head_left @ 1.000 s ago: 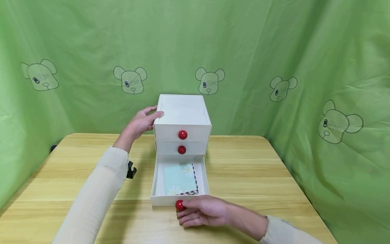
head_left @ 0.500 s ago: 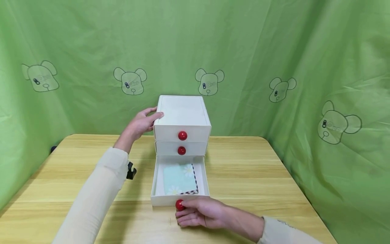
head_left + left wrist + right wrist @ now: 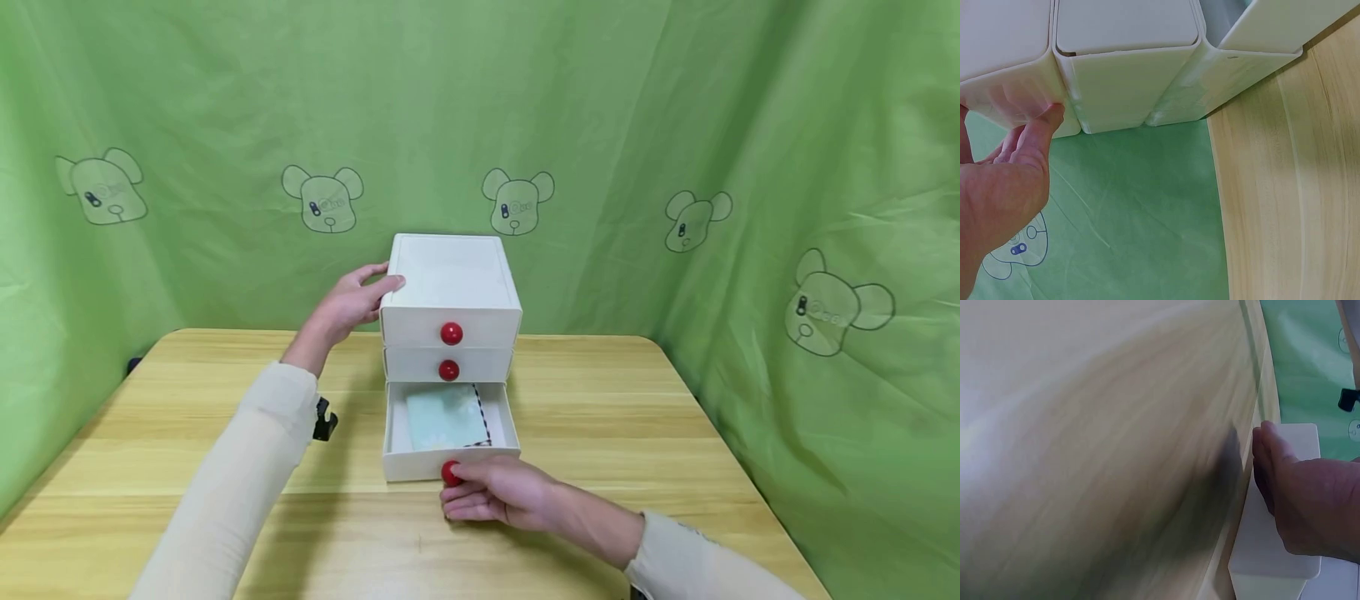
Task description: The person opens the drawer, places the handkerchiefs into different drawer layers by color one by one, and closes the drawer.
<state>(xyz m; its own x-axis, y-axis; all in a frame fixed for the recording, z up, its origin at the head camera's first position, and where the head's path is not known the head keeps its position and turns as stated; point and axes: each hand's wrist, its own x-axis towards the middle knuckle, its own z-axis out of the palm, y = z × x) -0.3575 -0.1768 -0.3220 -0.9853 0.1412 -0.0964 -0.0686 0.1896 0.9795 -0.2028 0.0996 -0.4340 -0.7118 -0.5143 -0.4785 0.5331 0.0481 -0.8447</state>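
A white three-drawer unit (image 3: 453, 271) with red ball knobs stands on the table. My left hand (image 3: 348, 304) rests at its upper left, thumb over the top edge; in the left wrist view that hand's fingers (image 3: 1040, 128) press against the side wall. My right hand (image 3: 510, 492) pinches the red knob (image 3: 450, 473) of the bottom drawer (image 3: 397, 465), which stands pulled out. A folded light-blue cloth (image 3: 442, 417) with a checkered edge and flower print lies inside. In the right wrist view, my right hand (image 3: 1310, 494) hides the knob.
The upper red knob (image 3: 451, 333) and middle red knob (image 3: 448, 370) are on drawers pushed in. A wooden table (image 3: 600, 417) carries the unit. Green curtain (image 3: 600, 100) with bear-head prints surrounds the back and sides. A black wrist device (image 3: 324, 419) shows at the left cuff.
The bottom drawer has slid inward, away from me, with the cloth in it. My right hand has moved along with the knob. The left hand stays at the unit's upper left.
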